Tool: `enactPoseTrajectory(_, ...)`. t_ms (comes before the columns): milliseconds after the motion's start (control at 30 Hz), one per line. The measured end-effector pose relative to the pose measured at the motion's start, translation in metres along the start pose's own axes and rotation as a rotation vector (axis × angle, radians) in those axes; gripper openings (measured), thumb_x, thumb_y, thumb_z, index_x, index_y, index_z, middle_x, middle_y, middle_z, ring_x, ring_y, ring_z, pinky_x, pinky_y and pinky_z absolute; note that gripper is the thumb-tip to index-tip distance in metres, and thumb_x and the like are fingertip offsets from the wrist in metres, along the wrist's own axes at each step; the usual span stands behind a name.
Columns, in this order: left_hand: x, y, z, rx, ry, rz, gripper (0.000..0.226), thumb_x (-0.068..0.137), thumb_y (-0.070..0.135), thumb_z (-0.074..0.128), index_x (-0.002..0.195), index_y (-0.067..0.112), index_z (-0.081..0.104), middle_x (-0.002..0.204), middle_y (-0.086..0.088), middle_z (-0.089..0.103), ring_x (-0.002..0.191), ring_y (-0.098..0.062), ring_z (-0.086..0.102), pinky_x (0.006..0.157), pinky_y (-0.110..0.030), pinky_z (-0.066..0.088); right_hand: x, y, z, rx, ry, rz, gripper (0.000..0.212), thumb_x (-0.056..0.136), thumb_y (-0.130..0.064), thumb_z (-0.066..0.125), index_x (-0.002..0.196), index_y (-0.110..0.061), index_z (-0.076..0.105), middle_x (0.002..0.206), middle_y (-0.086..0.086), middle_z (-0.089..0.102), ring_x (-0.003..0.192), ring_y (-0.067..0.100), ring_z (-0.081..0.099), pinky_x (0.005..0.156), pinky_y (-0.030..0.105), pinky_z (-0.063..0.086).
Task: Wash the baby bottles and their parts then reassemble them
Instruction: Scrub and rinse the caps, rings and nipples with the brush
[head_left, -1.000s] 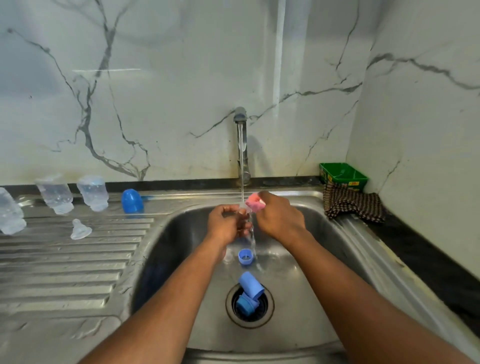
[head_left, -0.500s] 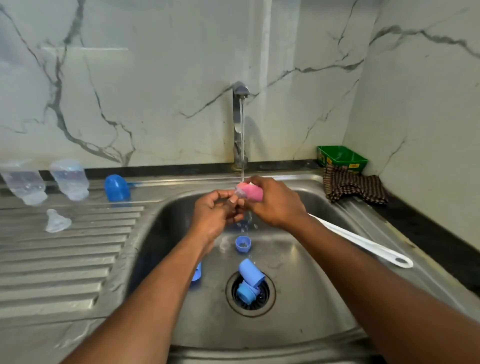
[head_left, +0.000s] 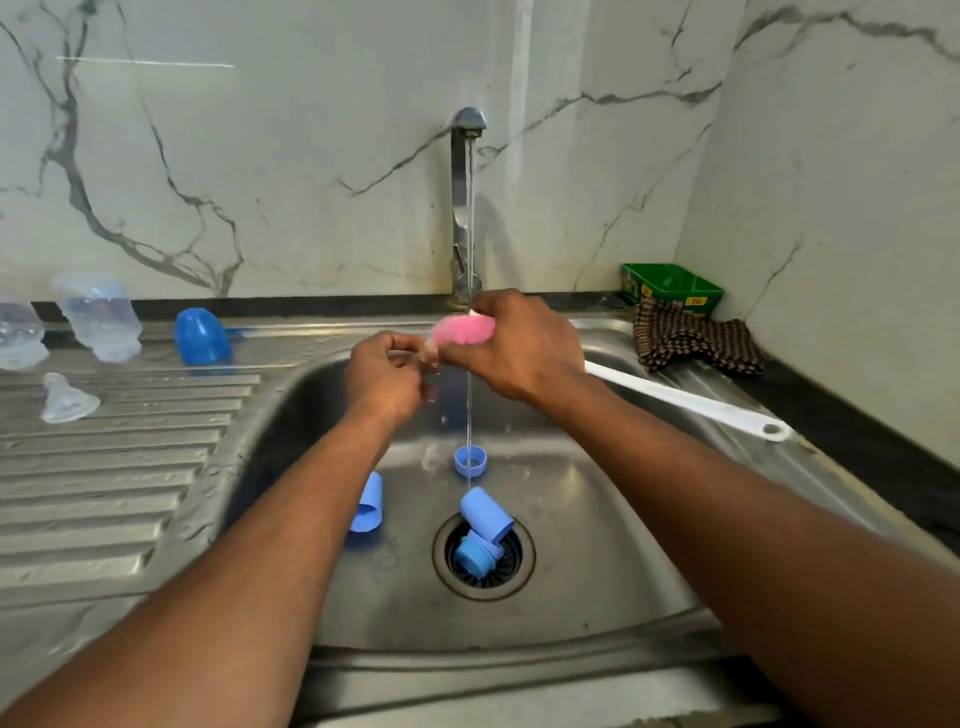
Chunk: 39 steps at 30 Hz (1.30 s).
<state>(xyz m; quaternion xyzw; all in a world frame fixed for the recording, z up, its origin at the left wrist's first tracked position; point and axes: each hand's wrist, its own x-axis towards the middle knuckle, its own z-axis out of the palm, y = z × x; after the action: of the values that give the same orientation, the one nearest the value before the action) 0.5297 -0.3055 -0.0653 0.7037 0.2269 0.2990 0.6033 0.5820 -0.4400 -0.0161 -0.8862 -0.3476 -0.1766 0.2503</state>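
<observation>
Baby bottles: two clear bottle bodies and stand upside down on the steel drainboard, at its far left, near the wall.
Teat on the drainboard: a clear teat lies in front of the two bodies, apart from them.
Blue cap: a dark blue domed cap stands on the back edge of the drainboard, to the right of the bodies.
Left hand: the left hand is over the sink, its fingers curled, and pinches a small clear part at the fingertips; it is too small and blurred to say which part.
Right hand: the right hand grips the bottle brush close to its head; the pink sponge head sticks out to the left and touches the small part.
Brush handle: the white handle goes from the right hand toward the right, over the sink rim.
Water: a thin stream falls from the tap, passes just beside the pink head and reaches the basin.
Parts in the sink: a small blue ring lies under the stream; a light blue cap lies beside the left forearm; another light blue cap and a blue collar lie on the drain.
Right corner: a green box stands by the wall, and a checked cloth lies in front of it on the dark bench.
</observation>
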Motion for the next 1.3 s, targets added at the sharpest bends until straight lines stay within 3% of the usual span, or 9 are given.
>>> enactPoseTrajectory(100, 0.001, 0.000, -0.012, -0.027, 0.048, 0.042, 0.015, 0.093, 0.005, 0.061, 0.089, 0.019, 0.059, 0.080, -0.011, 0.066, 0.047, -0.014, 0.056, 0.054, -0.026, 0.047, -0.001, -0.029, 0.000, 0.224, 0.058, -0.104, 0.048, 0.087, -0.065, 0.056, 0.116, -0.027, 0.062, 0.106, 0.000, 0.070, 0.094, 0.024, 0.065, 0.075, 0.036, 0.052)
enactPoseTrajectory(200, 0.001, 0.000, -0.015, -0.002, 0.044, 0.118, 0.021, 0.094, 0.003, 0.058, 0.112, 0.012, 0.063, 0.093, -0.011, 0.068, 0.070, -0.017, 0.064, 0.070, -0.032, 0.053, -0.005, -0.049, 0.016, 0.477, 0.058, -0.156, 0.037, 0.095, -0.047, 0.054, 0.120, -0.020, 0.057, 0.106, 0.004, 0.069, 0.091, 0.026, 0.066, 0.076, 0.043, 0.054)
enactPoseTrajectory(367, -0.008, 0.003, -0.003, -0.060, -0.110, 0.068, 0.024, 0.095, 0.004, 0.061, 0.115, 0.015, 0.067, 0.096, -0.010, 0.072, 0.062, -0.011, 0.058, 0.051, -0.019, 0.047, -0.018, -0.011, 0.021, 0.727, -0.005, 0.101, 0.028, 0.100, -0.019, 0.054, 0.128, -0.021, 0.049, 0.101, 0.003, 0.062, 0.067, 0.018, 0.059, 0.060, 0.044, 0.058)
enactPoseTrajectory(467, -0.013, 0.004, 0.005, -0.025, -0.182, 0.114, 0.027, 0.093, 0.005, 0.064, 0.118, 0.015, 0.068, 0.100, -0.007, 0.072, 0.063, -0.004, 0.057, 0.050, -0.012, 0.045, -0.022, 0.015, 0.015, 0.763, 0.000, 0.192, 0.020, 0.099, -0.011, 0.054, 0.112, -0.025, 0.058, 0.087, -0.007, 0.060, 0.060, 0.007, 0.056, 0.049, 0.027, 0.052)
enactPoseTrajectory(633, -0.012, 0.005, 0.006, -0.090, -0.126, 0.079, 0.023, 0.093, 0.005, 0.065, 0.114, 0.012, 0.067, 0.088, -0.003, 0.072, 0.059, -0.011, 0.058, 0.047, -0.016, 0.048, -0.013, 0.028, 0.029, 0.813, 0.082, 0.224, 0.028, 0.099, -0.010, 0.055, 0.118, -0.028, 0.064, 0.099, -0.015, 0.064, 0.085, 0.001, 0.058, 0.076, 0.025, 0.049)
enactPoseTrajectory(800, -0.013, 0.004, 0.010, -0.073, -0.101, 0.069, 0.014, 0.090, 0.011, 0.071, 0.104, 0.012, 0.071, 0.082, -0.003, 0.073, 0.065, -0.013, 0.066, 0.055, -0.020, 0.054, -0.009, 0.022, 0.032, 0.946, -0.042, 0.292, 0.027, 0.095, -0.014, 0.062, 0.121, -0.018, 0.066, 0.081, -0.010, 0.058, 0.062, 0.001, 0.048, 0.040, 0.008, 0.034)
enactPoseTrajectory(900, -0.012, 0.001, 0.008, -0.083, -0.086, 0.053, 0.012, 0.088, 0.005, 0.071, 0.100, 0.008, 0.072, 0.079, -0.006, 0.073, 0.066, -0.017, 0.067, 0.066, -0.029, 0.059, -0.010, 0.017, 0.037, 0.909, -0.067, 0.246, 0.023, 0.089, -0.012, 0.070, 0.111, -0.008, 0.066, 0.075, -0.004, 0.060, 0.052, -0.003, 0.051, 0.042, 0.011, 0.037)
enactPoseTrajectory(1067, -0.016, 0.002, 0.008, -0.048, -0.168, 0.087, 0.017, 0.086, 0.009, 0.074, 0.102, 0.004, 0.072, 0.086, -0.011, 0.075, 0.075, -0.018, 0.073, 0.065, -0.021, 0.058, -0.013, 0.025, 0.044, 0.690, 0.019, 0.162, 0.016, 0.092, -0.021, 0.068, 0.098, -0.006, 0.070, 0.092, 0.014, 0.073, 0.082, 0.020, 0.065, 0.081, 0.040, 0.054)
enactPoseTrajectory(1300, -0.018, 0.005, 0.012, -0.056, -0.197, 0.072, 0.027, 0.087, 0.011, 0.073, 0.112, 0.003, 0.069, 0.083, -0.009, 0.074, 0.073, -0.017, 0.073, 0.060, -0.018, 0.055, -0.017, 0.027, 0.040, 0.374, 0.113, 0.208, 0.021, 0.089, -0.042, 0.067, 0.088, -0.021, 0.072, 0.085, 0.002, 0.072, 0.083, 0.023, 0.067, 0.068, 0.030, 0.050)
